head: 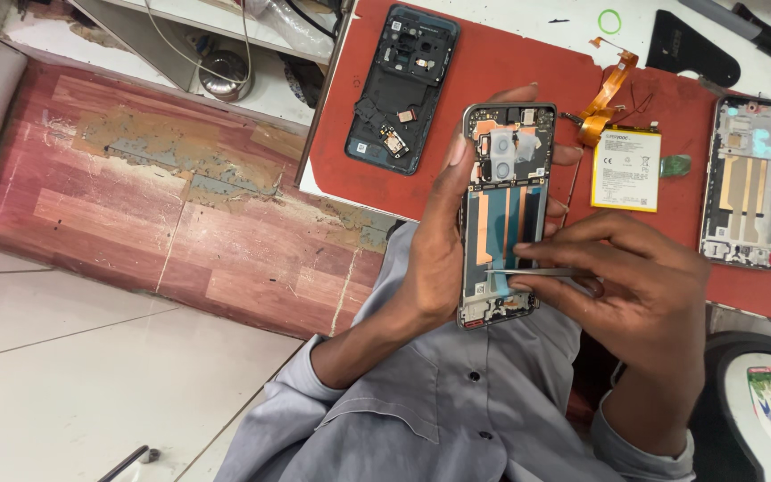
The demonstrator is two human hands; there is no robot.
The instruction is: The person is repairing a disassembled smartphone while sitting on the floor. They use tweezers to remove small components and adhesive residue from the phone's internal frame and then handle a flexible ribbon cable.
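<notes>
From the head camera we see a white and yellow rectangular battery (625,169) lying label-up on the red mat (493,62), its printed face turned toward us, just right of the opened phone frame (505,214) that we hold above the mat's near edge. Our left hand (435,250) is clamped around that frame from its left side, thumb along the edge and fingertips showing past the right edge, so the bare inside with its copper-coloured strips faces up. Our right hand (640,286) is pinched shut on slim metal tweezers (533,272), whose tips rest on the lower part of the frame's inside. At the lower right corner a round black container (725,375) carries a white label with green and red print; what it holds we cannot tell. On the mat, a black phone back shell (402,87) with small parts inside lies at the upper left, a second stripped frame (746,182) lies at the right edge, and an orange flex cable (607,94) curls between them near a green ring (610,21). The mat ends at the table edge; left of it lies a red-brown worn floor (136,196) with open room.
</notes>
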